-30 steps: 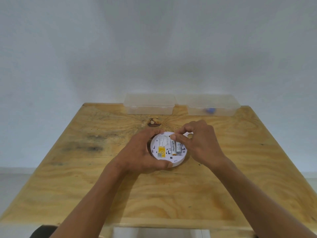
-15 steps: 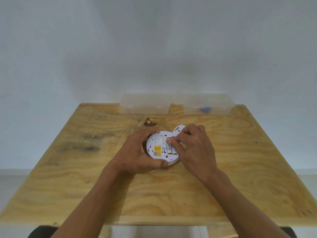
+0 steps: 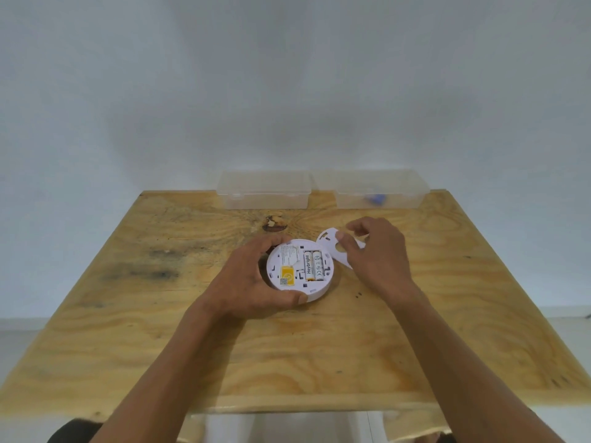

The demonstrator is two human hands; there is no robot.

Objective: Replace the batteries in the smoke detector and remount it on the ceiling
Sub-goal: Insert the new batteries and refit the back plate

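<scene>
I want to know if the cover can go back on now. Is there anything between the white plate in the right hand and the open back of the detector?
Nothing visible. The right hand holds the mounting plate just beside the smoke detector, which the left hand steadies. Two batteries sit in their bay, not sticking out as far as can be seen.

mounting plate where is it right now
In the head view, the mounting plate is in the right hand, just right of the detector on the table.
</scene>
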